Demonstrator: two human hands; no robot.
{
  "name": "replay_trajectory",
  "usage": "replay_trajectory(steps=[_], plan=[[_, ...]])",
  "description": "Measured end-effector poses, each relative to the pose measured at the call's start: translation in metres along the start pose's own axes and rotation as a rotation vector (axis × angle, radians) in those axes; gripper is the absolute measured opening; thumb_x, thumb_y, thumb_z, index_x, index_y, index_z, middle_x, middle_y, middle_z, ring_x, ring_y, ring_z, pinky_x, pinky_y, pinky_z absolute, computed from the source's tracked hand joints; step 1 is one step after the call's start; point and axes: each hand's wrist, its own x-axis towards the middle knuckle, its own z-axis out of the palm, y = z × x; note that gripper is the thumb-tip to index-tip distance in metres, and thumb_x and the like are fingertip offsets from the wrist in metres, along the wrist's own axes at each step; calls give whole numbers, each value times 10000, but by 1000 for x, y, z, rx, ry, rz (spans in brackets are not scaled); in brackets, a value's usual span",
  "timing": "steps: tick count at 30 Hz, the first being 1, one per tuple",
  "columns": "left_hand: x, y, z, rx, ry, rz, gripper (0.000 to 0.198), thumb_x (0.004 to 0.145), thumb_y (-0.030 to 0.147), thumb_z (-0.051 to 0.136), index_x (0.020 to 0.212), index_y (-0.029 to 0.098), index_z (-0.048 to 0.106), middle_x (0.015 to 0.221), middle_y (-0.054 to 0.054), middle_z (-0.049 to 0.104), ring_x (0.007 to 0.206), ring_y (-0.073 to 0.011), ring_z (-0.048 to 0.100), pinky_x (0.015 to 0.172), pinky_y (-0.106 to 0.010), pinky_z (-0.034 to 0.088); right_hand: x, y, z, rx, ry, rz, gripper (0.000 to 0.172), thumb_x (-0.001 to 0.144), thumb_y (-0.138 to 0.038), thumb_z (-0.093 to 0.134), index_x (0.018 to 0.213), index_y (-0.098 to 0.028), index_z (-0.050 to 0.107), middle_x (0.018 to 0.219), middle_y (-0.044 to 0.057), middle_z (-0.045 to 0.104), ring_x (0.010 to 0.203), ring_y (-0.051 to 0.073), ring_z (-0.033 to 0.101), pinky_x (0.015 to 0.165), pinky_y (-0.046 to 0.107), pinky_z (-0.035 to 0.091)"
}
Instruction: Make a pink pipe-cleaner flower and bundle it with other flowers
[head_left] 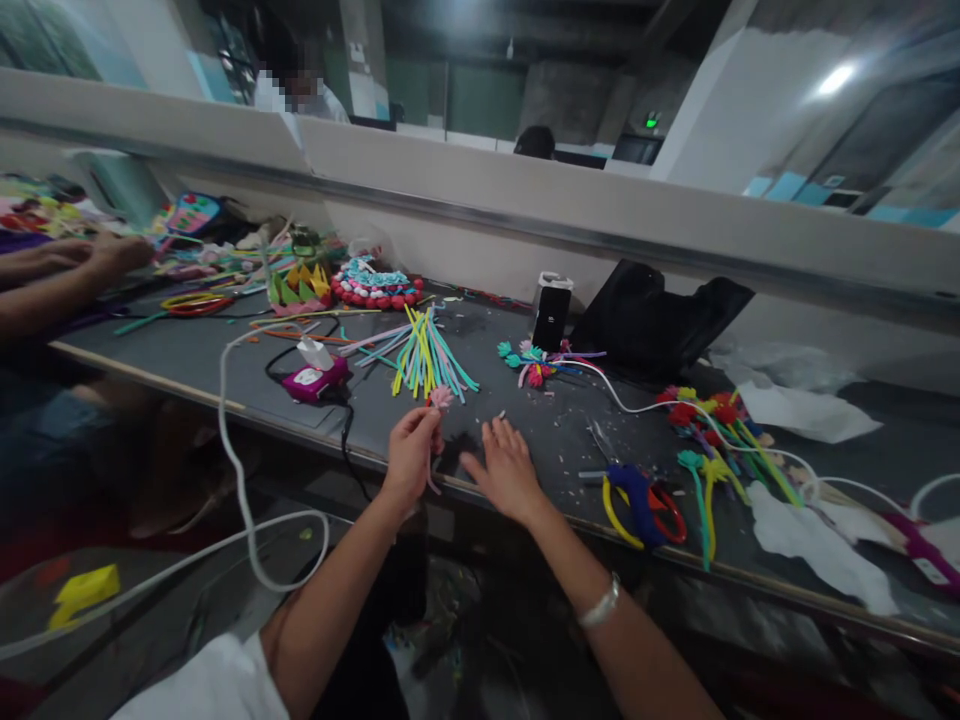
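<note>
Grey tabletop (187,350) — pipe-cleaner bundle (424,355), magenta glue gun (315,378), scissors (641,500), black bag (652,320) — co-worker's hands (112,255) far left.

the left hand (411,455) is held upright, thumb and forefinger tips pinched shut at the top, the other fingers (420,470) curled in below them. the right hand (506,470) lies just beside it, palm down and loose, fingers (501,432) straight and slightly spread, thumb pointing toward the left hand's curled fingers. the left forearm (337,590) rises steeply from below; the right forearm (600,600) slants in from the lower right.
</note>
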Motion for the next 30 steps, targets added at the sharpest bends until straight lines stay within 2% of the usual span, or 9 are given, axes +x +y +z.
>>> replay_trajectory(steps=[4,7,11,15,19,23,25,28,30], plan=[[1,0,-1,-4,-7,-8,239,662,344,752,731,152,627,553,57,489,442,-53,410,420,-186,318,-86,-11,-5,122,-104,-231,656,885,-462,531,1438,-131,410,1529,137,342,1421,286,294,1148,455,270],[3,-2,-1,5,-13,-19,250,648,343,763,728,148,628,559,57,492,433,-51,413,415,-185,314,-108,8,-28,296,-103,-172,464,932,-441,442,1309,-199,562,1321,94,605,1210,213,570,1014,373,459],[3,-1,2,27,-22,-24,253,653,345,757,722,142,624,554,58,488,420,-50,408,404,-185,307,-46,52,-66,183,116,73,444,955,-407,405,1291,-156,552,1315,120,595,1227,210,545,1045,380,424],[1,1,5,57,-34,-18,257,652,350,753,688,141,609,525,64,464,412,-49,386,384,-178,279,42,83,-76,77,161,226,472,965,-336,429,1313,-25,490,1366,244,494,1308,301,443,1071,472,370],[-1,2,4,68,-40,-20,270,637,355,765,677,141,605,518,62,463,424,-53,398,390,-175,295,75,81,-57,0,95,272,357,923,-346,574,1227,-160,551,1231,95,580,1045,218,605,875,432,522],[1,1,2,49,-39,-30,277,631,359,773,688,142,611,523,62,475,420,-50,404,395,-176,305,35,40,-32,-20,-26,176,535,940,-361,502,1336,-1,476,1424,280,430,1350,347,384,1081,530,317],[2,0,2,34,-37,-39,273,635,357,772,699,141,618,527,62,480,418,-47,405,393,-174,300,-4,13,-25,3,-101,65,603,904,-385,544,1380,-26,451,1483,239,380,1404,322,314,1131,470,262],[-2,2,3,9,-38,-70,277,638,365,770,713,139,627,528,64,476,405,-38,388,380,-167,277,-63,-16,-30,141,-189,-155,522,911,-419,516,1351,-138,520,1473,132,442,1383,250,371,1126,376,301],[-11,4,6,-14,-56,-109,282,643,372,765,720,136,630,536,64,474,390,-30,364,370,-164,263,-94,-21,-40,313,-145,-164,381,930,-392,483,1227,-196,619,1323,89,597,1236,210,533,1041,336,403]])
